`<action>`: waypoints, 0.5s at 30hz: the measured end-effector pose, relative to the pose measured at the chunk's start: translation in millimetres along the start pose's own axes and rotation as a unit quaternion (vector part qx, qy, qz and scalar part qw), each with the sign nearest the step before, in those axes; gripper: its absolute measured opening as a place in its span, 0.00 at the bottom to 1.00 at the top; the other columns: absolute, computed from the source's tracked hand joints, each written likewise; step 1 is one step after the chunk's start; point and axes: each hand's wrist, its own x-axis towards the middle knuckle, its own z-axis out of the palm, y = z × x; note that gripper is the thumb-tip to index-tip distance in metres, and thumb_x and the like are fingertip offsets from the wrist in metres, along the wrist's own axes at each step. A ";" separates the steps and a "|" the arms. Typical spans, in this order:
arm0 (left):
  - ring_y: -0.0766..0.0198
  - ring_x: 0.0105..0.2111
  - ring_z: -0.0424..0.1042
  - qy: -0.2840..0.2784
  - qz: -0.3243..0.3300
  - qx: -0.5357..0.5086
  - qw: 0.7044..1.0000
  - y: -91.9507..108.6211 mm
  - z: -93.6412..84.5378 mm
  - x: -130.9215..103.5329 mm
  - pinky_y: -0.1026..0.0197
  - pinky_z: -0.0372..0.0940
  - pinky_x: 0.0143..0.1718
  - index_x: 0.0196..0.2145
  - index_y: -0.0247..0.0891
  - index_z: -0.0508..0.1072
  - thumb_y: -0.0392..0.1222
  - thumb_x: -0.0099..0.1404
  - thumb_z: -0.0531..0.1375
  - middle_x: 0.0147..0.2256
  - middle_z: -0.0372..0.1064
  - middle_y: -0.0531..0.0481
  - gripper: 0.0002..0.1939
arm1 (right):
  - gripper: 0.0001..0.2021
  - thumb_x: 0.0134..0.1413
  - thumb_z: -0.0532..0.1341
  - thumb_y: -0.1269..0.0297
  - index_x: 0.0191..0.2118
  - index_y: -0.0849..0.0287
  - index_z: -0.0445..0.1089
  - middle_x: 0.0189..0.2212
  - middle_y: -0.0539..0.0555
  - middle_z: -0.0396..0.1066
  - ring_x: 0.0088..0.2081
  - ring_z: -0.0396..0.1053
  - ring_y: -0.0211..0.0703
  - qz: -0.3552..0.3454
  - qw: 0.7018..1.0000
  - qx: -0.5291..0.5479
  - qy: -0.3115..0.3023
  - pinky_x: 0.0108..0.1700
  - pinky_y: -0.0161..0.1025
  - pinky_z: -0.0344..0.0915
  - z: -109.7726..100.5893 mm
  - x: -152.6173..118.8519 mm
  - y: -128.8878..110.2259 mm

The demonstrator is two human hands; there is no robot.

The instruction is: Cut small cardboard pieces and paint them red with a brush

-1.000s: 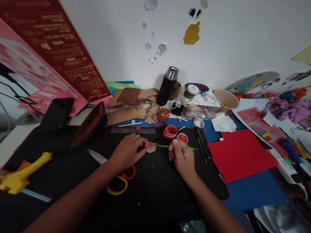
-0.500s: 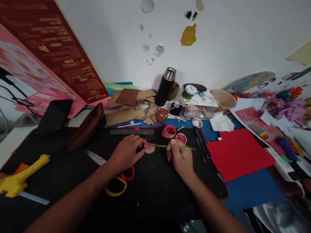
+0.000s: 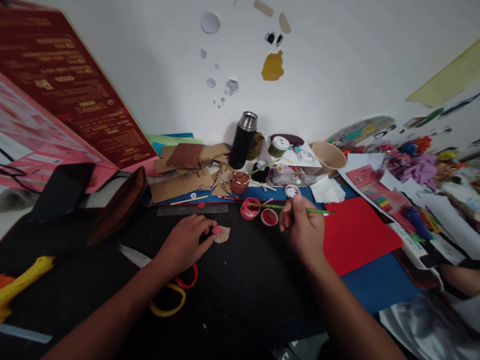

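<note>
My left hand pinches a small piece of corrugated cardboard against the black mat. A round pinkish-red patch or disc shows at its fingertips; whether it is stuck to the cardboard I cannot tell. In my right hand is a thin green paintbrush, held almost level. Its bristle end reaches into the mouth of a small jar of red paint. The jar's lid, red inside, lies just to the right. Scissors with red and yellow handles lie partly under my left forearm.
A clear ruler with a red disc lies behind my left hand. Further back are a brown paint jar, a black flask and cardboard scraps. Red paper lies at right. Another person's arm shows at the right edge.
My right hand has drawn the brush away from the cardboard, rightward, and its tip is now at the red paint jar. My left hand still holds the cardboard. The view has shifted right.
</note>
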 end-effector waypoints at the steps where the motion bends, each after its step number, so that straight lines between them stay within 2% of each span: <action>1: 0.56 0.38 0.74 -0.002 -0.002 0.000 1.000 -0.3 0.0 -0.1 0.54 0.68 0.44 0.45 0.40 0.77 0.40 0.71 0.60 0.36 0.74 0.48 0.07 | 0.23 0.69 0.62 0.44 0.29 0.56 0.69 0.14 0.43 0.59 0.15 0.61 0.35 0.003 1.000 -0.012 0.004 0.19 0.33 0.55 -3.2 3.9 -0.4; 6: 0.54 0.40 0.75 -0.007 -0.009 0.001 1.000 -3.6 2.4 -1.2 0.52 0.69 0.46 0.47 0.39 0.77 0.42 0.71 0.60 0.38 0.76 0.47 0.10 | 0.24 0.68 0.60 0.40 0.30 0.56 0.69 0.13 0.43 0.60 0.15 0.60 0.36 0.021 0.997 -0.075 -0.022 0.20 0.34 0.56 -9.2 11.9 5.8; 10: 0.54 0.41 0.76 -0.003 -0.010 0.004 1.000 -6.2 4.8 -1.3 0.51 0.70 0.46 0.50 0.39 0.77 0.44 0.73 0.58 0.38 0.76 0.46 0.12 | 0.25 0.69 0.59 0.40 0.30 0.56 0.70 0.13 0.44 0.60 0.16 0.60 0.37 0.024 0.990 -0.127 -0.057 0.23 0.35 0.58 -4.3 13.4 12.0; 15: 0.54 0.41 0.76 0.007 -0.007 -0.001 1.000 -8.5 6.6 -1.7 0.52 0.70 0.47 0.52 0.40 0.77 0.42 0.71 0.61 0.39 0.77 0.46 0.13 | 0.25 0.67 0.59 0.38 0.35 0.57 0.73 0.14 0.43 0.60 0.16 0.59 0.38 0.048 0.985 -0.138 -0.089 0.22 0.36 0.56 0.3 19.4 26.5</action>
